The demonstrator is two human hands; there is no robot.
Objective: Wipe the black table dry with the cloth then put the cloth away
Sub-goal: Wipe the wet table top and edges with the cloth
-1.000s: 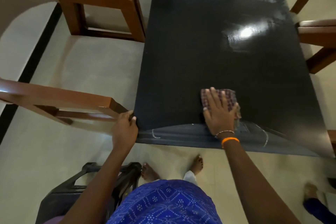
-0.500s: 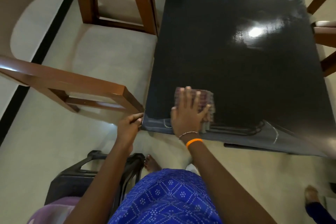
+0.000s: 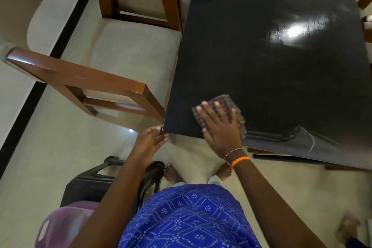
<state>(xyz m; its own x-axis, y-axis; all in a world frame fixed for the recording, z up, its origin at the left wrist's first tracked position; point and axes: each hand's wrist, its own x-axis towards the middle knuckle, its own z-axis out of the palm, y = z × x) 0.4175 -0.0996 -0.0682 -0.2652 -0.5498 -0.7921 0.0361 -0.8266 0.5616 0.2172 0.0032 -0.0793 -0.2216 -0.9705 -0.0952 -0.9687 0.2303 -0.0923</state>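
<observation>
Flat, open right grip [image 3: 218,125] presses one cloth [image 3: 225,104]; left grip [image 3: 150,142] pinches table [image 3: 261,66] corner.

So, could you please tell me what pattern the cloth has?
The cloth is checked, maroon and pale, seen in the head view.

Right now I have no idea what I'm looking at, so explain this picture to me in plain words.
There is no machine here: a person wears a camera on the head, so you look down along their own arms. The right hand lies flat on a checked cloth, pressing it onto the near left corner of the black table. The left hand has its grip on that corner's edge. Wet streaks show along the near edge, to the right of the cloth. Wooden chairs stand beside the table, and the person's bare feet are on the floor below.
</observation>
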